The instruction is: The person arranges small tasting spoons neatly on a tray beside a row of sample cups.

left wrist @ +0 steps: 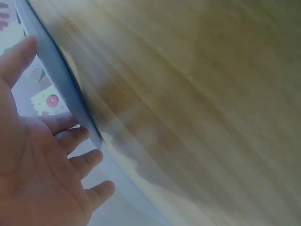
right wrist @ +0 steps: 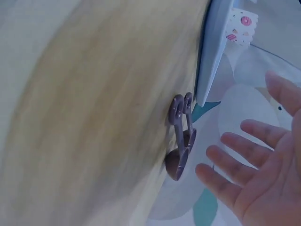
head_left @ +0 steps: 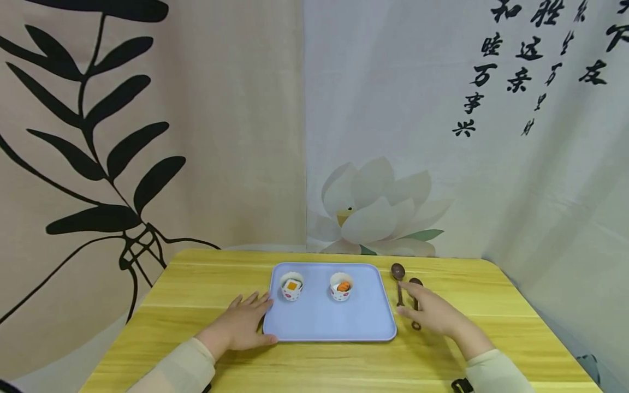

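Observation:
My left hand (head_left: 241,323) lies along the left edge of a light blue tray (head_left: 319,322), fingers spread and fairly straight, fingertips and thumb right at the rim. On the tray stand two small patterned paper cups. The left cup (head_left: 291,295) holds a white and yellow-orange piece; in the right cup (head_left: 339,296) is an orange piece with something white. Just right of the tray my right hand (head_left: 437,314) hovers with loose fingers over two dark brown spoons, overlapping both. The left spoon (head_left: 398,271) and the right spoon (right wrist: 177,165) lie side by side, ring-ended handles towards me.
All of this is on a yellow wood-grain table (head_left: 304,365). Behind it hangs a pale curtain (head_left: 241,136) with a dark plant print, a lotus flower and black writing. The table's back edge is close behind the tray.

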`<state>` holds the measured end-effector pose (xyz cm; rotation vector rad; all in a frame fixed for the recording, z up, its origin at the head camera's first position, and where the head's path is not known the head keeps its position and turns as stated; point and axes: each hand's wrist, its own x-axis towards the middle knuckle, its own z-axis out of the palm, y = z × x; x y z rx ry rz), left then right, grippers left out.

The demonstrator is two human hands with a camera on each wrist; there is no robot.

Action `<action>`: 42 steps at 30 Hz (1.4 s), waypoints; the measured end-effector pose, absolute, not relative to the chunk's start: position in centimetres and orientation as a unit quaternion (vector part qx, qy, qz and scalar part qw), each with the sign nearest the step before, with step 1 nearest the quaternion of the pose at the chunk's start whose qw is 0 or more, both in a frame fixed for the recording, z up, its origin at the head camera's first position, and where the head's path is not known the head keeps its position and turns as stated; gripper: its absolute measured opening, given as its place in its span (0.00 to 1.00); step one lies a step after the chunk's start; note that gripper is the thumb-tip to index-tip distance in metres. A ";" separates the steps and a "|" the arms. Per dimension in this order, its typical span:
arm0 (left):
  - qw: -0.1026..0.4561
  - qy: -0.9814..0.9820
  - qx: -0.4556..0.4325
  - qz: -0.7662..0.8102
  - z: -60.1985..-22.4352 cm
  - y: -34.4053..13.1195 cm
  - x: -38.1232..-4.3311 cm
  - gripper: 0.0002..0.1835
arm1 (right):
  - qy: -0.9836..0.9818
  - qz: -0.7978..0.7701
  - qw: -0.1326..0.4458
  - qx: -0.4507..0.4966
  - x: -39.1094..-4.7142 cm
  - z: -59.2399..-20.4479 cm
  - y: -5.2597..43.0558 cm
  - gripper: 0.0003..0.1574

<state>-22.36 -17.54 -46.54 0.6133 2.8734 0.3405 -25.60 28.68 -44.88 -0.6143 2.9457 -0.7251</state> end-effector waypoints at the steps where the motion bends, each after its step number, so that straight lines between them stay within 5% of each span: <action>1: 0.092 0.967 0.206 0.115 -46.5 -17.5 -22.4 0.54 | 0.952 -0.240 0.020 -0.188 -25.7 -44.9 28.7 0.45; 23: 0.094 0.967 0.205 0.120 -46.8 -17.5 -22.5 0.54 | 0.898 -0.439 0.038 -0.002 -26.3 -45.9 30.5 0.26; 42: 0.099 0.967 0.204 0.119 -46.7 -17.5 -22.4 0.53 | 0.836 -0.531 0.110 0.089 -26.5 -46.7 30.8 0.24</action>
